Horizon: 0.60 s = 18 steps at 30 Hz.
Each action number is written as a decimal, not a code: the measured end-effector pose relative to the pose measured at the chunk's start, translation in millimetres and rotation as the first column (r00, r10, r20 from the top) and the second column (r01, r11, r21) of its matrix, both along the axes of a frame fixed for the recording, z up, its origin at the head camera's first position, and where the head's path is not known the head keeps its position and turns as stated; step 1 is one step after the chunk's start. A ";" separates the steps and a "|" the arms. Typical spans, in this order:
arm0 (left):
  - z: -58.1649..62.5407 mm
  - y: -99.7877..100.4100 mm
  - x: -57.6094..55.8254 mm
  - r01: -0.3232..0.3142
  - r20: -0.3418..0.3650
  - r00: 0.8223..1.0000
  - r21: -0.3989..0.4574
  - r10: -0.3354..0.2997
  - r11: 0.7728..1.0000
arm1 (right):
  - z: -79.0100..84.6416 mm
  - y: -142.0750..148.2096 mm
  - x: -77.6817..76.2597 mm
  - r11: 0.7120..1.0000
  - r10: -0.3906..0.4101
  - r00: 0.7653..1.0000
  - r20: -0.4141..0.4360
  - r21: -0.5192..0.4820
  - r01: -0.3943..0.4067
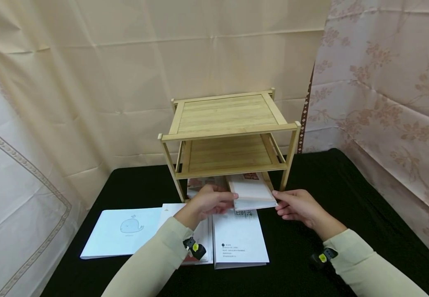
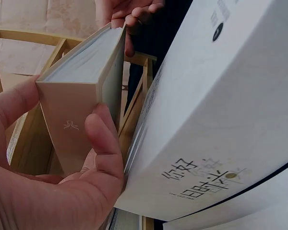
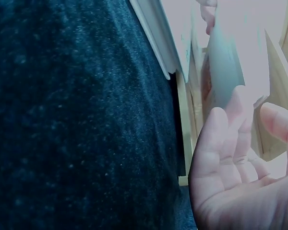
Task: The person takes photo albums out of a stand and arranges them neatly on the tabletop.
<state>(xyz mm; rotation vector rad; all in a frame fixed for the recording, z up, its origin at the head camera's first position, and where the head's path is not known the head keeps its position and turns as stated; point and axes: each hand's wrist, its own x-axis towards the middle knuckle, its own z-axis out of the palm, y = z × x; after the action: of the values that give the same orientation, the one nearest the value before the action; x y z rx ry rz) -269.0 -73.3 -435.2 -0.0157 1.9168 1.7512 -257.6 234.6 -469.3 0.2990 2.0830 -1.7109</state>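
White book points lengthwise into the rack from between left fingers and right fingers, pinched by both.

Thick book: closed, white cover up, white page edges facing me. Beige spine, small pale mark, gripped between thumb and fingers of my left hand. Red print farther off, beyond fingertips. Opposite near corner at fingertips of my right hand.
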 end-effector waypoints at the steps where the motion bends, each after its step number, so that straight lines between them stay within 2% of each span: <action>1: 0.2 -0.4 1.3 0.000 0.009 1.000 -0.001 0.000 1.000 | -0.4 0.1 0.7 1.000 0.005 1.000 -0.002 0.005 -0.005; 9: -1.7 0.2 11.5 0.073 0.026 0.997 -0.012 -0.073 0.997 | -2.7 -0.5 8.5 0.995 0.061 0.997 -0.049 0.086 -0.057; 13: -1.3 -0.5 17.0 0.104 0.010 0.995 -0.022 -0.104 0.994 | -2.9 -0.4 13.3 0.992 0.068 0.996 -0.062 0.112 -0.061; 18: -1.0 -2.1 23.5 0.127 -0.030 0.991 -0.071 -0.129 0.989 | -3.8 0.2 17.9 0.995 0.075 0.994 -0.081 0.078 -0.069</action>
<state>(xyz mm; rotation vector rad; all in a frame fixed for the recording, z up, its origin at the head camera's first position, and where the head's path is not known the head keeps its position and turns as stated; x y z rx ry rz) -245.5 -75.4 -436.2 0.1113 1.9572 1.6104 -239.7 234.8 -473.1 0.1745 2.1940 -1.6322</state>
